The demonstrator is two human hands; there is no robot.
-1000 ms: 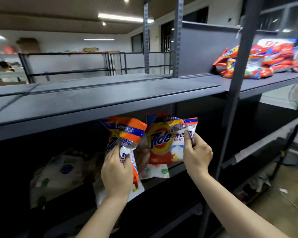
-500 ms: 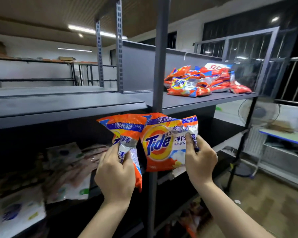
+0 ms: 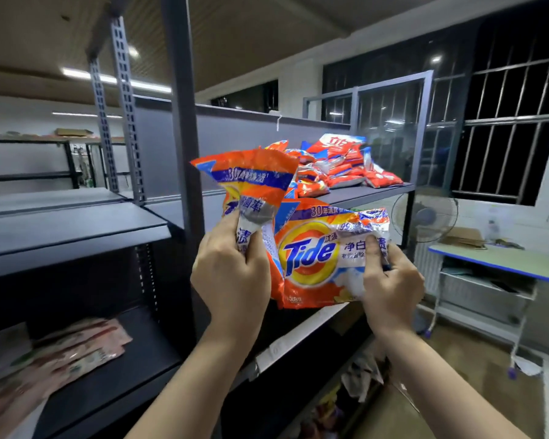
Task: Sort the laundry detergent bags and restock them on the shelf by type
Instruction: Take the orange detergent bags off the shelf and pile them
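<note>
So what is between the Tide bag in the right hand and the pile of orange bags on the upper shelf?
In the head view, nothing solid: only open air and bare shelf separate the Tide bag in the right hand from the pile of orange bags.

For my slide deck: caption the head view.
Left hand and right hand each hold an orange Tide bag near the stocked shelf.

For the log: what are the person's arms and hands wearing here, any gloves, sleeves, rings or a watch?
Nothing visible. The left hand and right hand are ungloved, the fingers carry no rings, both wrists are free of watch or band, and both forearms are unsleeved down to the frame's bottom edge.
</note>
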